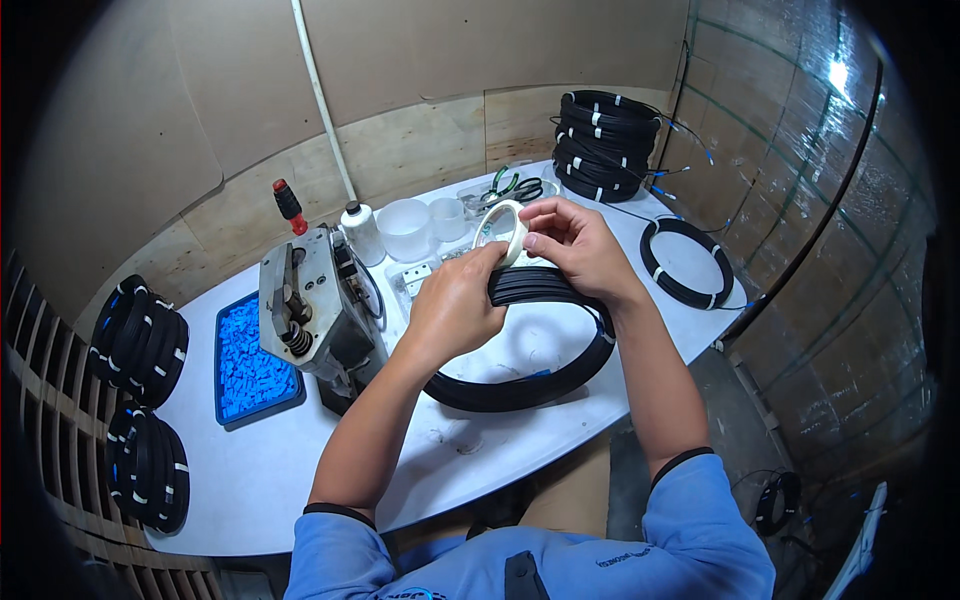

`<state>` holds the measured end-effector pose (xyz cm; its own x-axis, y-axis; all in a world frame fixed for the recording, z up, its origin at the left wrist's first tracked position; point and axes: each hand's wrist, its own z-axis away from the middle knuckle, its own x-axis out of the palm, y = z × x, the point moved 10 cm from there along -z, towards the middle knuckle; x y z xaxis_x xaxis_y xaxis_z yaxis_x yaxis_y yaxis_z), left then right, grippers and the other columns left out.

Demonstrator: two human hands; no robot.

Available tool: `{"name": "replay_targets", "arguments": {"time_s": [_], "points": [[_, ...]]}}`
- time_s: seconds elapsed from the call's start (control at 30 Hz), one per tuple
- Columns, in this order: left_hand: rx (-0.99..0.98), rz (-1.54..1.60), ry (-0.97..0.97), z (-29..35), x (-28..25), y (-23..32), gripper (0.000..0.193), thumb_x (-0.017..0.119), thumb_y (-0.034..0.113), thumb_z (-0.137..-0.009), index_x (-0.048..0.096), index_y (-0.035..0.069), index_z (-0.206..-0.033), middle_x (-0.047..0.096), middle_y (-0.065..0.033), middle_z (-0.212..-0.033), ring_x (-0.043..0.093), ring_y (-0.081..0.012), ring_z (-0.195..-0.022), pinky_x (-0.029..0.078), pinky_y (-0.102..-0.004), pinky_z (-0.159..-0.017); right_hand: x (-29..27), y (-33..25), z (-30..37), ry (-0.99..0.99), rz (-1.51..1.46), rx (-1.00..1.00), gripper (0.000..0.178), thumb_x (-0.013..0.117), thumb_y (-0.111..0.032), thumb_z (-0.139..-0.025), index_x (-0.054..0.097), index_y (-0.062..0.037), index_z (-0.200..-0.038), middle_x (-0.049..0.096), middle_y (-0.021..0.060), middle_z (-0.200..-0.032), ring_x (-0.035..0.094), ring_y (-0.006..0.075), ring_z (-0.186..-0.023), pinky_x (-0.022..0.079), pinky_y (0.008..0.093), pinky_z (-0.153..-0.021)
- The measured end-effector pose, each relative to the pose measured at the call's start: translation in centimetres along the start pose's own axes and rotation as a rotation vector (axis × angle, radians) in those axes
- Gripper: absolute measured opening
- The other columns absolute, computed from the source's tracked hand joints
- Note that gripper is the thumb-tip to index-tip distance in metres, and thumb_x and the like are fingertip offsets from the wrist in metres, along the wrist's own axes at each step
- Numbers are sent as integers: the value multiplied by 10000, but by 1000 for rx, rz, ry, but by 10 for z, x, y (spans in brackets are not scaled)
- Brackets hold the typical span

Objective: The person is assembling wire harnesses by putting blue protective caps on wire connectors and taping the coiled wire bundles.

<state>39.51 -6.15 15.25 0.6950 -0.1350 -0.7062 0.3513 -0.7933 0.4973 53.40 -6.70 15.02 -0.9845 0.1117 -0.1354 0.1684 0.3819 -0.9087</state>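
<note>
A coil of black cable (515, 392) is held tilted over the near part of the white table. My left hand (458, 300) is closed around the coil's upper left side, its thumb up against a roll of white tape (516, 243). With bent fingers, my right hand (572, 245) grips the tape roll's right edge just above the coil. Whether a strip of tape runs from the roll to the cable is hidden by the fingers. The far ends of the left fingers are out of sight behind the cable.
Left on the table (250, 500) stand a metal press machine (305, 290) and a tray of small blue parts (255, 360). Behind are a white bottle (362, 235), plastic cups (405, 232) and scissors (522, 190). Taped cable coils (605, 145) are stacked far right; another coil (686, 262) lies nearer.
</note>
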Motion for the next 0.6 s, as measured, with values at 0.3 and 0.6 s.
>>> {"name": "replay_targets", "arguments": {"time_s": [0.3, 0.6], "points": [[-11, -14, -43, -1, 3, -4, 463, 665, 46, -698, 589, 61, -1155, 673, -173, -1014, 642, -386, -941, 516, -473, -786, 0, -2, -2, 70, -59, -45, 148, 694, -30, -874, 634, -3, -1006, 656, 19, -869, 608, 61, -791, 502, 220, -726], [-20, -12, -46, -2, 3, 0, 405, 654, 52, -716, 594, 54, -1116, 675, -178, -988, 645, -390, -924, 512, -480, -781, -6, 12, -1, 0, 100, -9, 164, 706, -43, -869, 649, 20, -1009, 678, 38, -879, 633, 79, -817, 521, 234, -763]]}}
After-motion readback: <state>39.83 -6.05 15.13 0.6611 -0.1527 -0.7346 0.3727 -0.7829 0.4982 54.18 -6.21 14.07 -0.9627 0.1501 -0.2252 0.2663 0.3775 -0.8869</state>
